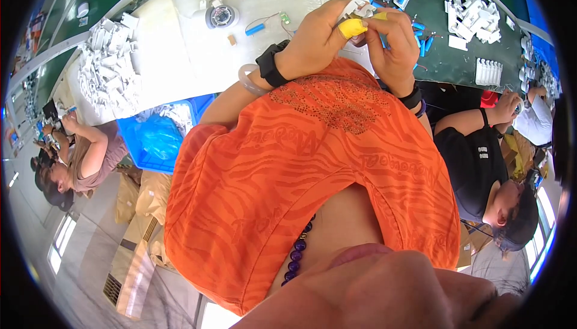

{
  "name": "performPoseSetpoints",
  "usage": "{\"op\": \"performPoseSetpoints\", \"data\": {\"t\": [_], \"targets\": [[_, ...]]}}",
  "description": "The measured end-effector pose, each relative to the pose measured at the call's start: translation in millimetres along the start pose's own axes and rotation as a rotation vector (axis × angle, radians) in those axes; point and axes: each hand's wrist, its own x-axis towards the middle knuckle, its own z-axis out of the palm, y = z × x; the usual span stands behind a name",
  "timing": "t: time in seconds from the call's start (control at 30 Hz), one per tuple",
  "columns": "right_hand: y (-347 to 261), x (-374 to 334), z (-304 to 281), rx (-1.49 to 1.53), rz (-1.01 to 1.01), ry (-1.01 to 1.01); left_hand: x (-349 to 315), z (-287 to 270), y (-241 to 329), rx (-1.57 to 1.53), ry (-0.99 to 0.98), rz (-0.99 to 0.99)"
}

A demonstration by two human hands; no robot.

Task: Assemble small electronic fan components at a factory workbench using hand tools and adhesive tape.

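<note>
Tabletop [198,52] is running across the upper frame, a pale sheet covering its left half and dark green surface showing on the right. Orange shirt [312,166] of the wearer is filling the centre and blocking most of the near edge. Blue bin [157,142] with a clear blue bag inside is sitting at the left of the shirt, below the tabletop's edge. Heap of white plastic parts [108,70] is lying at the far left of the tabletop; a second white pile [472,10] is lying at upper right. Round grey housing [221,15] is resting on the pale sheet, with a blue cylindrical cell [255,29] on thin wires just beside it; more blue cells [424,43] are scattered near the right hand. Two other people are sitting at either side, one at left, one in black at right. Left hand [315,43], thumb capped in a yellow finger cot [352,27], and right hand [393,43] are meeting above the tabletop; both grips are clamped together on a small white part [359,9], which is sitting pinched at the fingertips between them, raised off the surface.
</note>
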Motion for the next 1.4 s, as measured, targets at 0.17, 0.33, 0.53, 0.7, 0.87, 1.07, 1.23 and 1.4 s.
{"op": "performPoseSetpoints", "data": {"t": [0.17, 0.33, 0.53, 0.7, 0.87, 1.07, 1.23, 1.4], "targets": [[-2, -4, 7, -0.018, 0.011, 0.039, 1, 1, -4, 0.092, 0.045, 0.039], [6, -5, 14, 0.022, 0.096, -0.025, 11, -12, -11, 0.064, -0.011, -0.073], [73, -8, 11, 0.04, 0.446, 0.032, 58, -88, -10, -0.12, 0.049, -0.317], [148, -18, -1, -0.119, 0.719, 0.022, 114, -199, -51, 0.036, 0.391, -0.201], [174, -9, 8, -0.133, 0.835, 0.006, 155, -319, -103, 0.157, 0.621, -0.222], [187, -3, 13, -0.103, 1.003, -0.057, 157, -432, -168, 1.405, 1.053, -0.331], [184, -24, 19, 0.242, 1.031, 0.277, 137, -343, -154, 1.486, 0.769, 0.053], [148, -19, 15, 0.475, 0.945, 0.28, 98, -185, -83, 0.432, 0.264, -0.024]]}}
